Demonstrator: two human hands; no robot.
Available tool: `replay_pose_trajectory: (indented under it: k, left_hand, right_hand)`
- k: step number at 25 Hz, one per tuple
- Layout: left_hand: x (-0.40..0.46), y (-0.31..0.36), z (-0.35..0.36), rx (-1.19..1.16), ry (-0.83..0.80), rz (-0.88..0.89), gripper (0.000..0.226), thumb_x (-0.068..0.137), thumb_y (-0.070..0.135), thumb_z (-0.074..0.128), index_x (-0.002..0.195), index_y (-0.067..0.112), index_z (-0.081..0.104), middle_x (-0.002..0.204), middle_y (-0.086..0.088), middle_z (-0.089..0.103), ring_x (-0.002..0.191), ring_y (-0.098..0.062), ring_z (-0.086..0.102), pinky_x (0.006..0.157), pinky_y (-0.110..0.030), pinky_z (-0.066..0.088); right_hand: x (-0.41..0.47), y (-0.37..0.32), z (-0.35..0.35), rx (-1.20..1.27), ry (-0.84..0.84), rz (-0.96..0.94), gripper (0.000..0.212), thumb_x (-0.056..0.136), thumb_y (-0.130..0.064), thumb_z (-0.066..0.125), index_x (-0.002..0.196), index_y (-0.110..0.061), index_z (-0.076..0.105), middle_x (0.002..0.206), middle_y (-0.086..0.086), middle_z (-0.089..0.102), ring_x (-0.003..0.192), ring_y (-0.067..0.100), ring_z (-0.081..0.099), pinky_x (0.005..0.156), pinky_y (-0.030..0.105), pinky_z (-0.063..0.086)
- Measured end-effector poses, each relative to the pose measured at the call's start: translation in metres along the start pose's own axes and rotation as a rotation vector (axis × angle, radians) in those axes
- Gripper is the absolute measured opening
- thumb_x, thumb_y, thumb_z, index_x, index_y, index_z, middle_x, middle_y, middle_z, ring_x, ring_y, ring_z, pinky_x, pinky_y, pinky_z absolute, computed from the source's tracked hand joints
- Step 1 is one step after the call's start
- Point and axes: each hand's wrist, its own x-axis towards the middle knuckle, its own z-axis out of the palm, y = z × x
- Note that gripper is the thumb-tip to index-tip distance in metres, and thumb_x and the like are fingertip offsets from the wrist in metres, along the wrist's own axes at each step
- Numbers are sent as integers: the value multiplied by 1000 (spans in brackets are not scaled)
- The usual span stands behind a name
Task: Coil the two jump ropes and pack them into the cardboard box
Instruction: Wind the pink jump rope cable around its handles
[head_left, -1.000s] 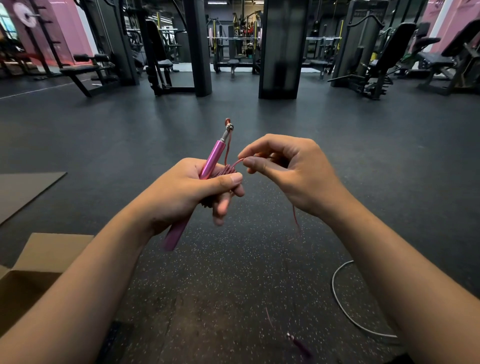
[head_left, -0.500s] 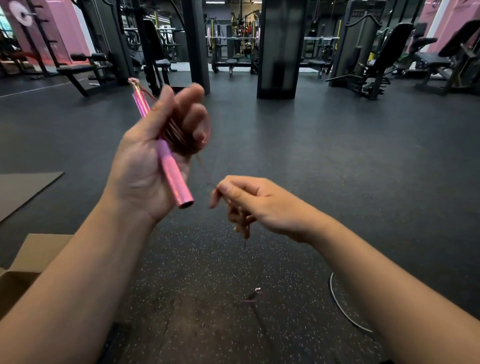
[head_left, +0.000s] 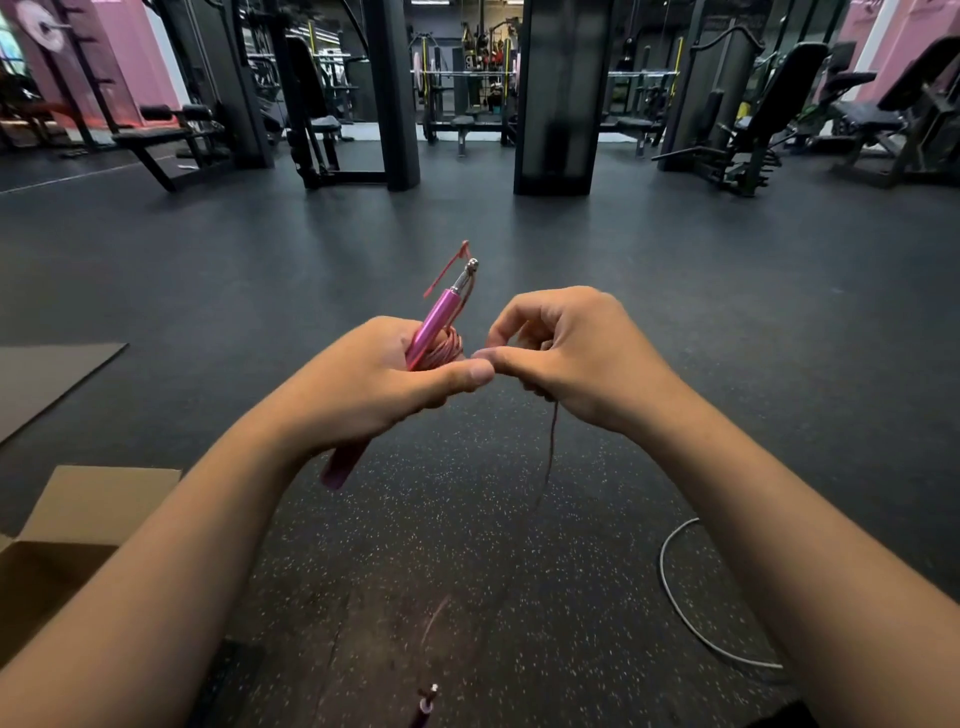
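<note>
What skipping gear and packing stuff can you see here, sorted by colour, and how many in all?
Pink handles: 2, one gripped in the left hand at, one lying on the floor at.
Pink cord: 1, pinched by the right hand.
White cord: 1, on the floor.
Brown cardboard box: 1.
Total: 5.

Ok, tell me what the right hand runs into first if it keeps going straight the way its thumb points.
The right hand points its thumb left, so it would meet the left hand first: the two thumb tips already look almost touching. Just behind that thumb sit the coiled rope and pink handle. Depth is hard to judge.
</note>
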Motion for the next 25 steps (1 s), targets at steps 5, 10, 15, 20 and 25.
replay_pose_trajectory:
  k: [5, 10, 15, 20, 25]
  left_hand:
    - [-5, 0, -6, -274, -6, -3, 22, 97, 19, 65, 96, -3, 70, 69, -10, 75, 60, -22, 69, 62, -26, 56]
    - [-4, 3, -2, -257, -5, -17, 25, 100, 25, 62, 95, 3, 74, 61, -5, 69, 49, -20, 58, 52, -27, 48]
    - [-3, 3, 2, -418, 46, -54, 28, 100, 21, 59, 94, -3, 73, 62, -8, 72, 52, -23, 65, 62, -36, 55]
    - [-2, 1, 4, -522, 137, -30, 30, 95, 28, 62, 84, 2, 73, 47, -1, 57, 40, -16, 51, 52, -30, 46]
    - [-3, 8, 10, -897, 122, -39, 22, 86, 23, 64, 74, 8, 75, 49, -1, 58, 39, -11, 52, 47, -23, 46]
  right_hand:
    - [-4, -6, 1, 329, -182, 128, 25, 97, -31, 71, 88, -8, 67, 64, 7, 52, 48, 15, 49, 58, 43, 59]
    - [-3, -2, -12, 270, -129, 48, 7, 98, -17, 70, 98, -14, 77, 67, -7, 66, 50, 2, 47, 54, 16, 37]
    - [-1, 6, -5, -107, 145, 76, 43, 81, -66, 73, 74, -23, 69, 52, -11, 63, 45, 6, 49, 52, 26, 39]
    - [1, 6, -4, 38, -74, -38, 15, 103, -27, 61, 95, -19, 71, 69, -7, 59, 59, 7, 45, 61, 26, 37]
    - [5, 16, -3, 191, 112, -141, 11, 98, -13, 69, 102, -15, 79, 80, -3, 71, 68, 3, 58, 66, 16, 43]
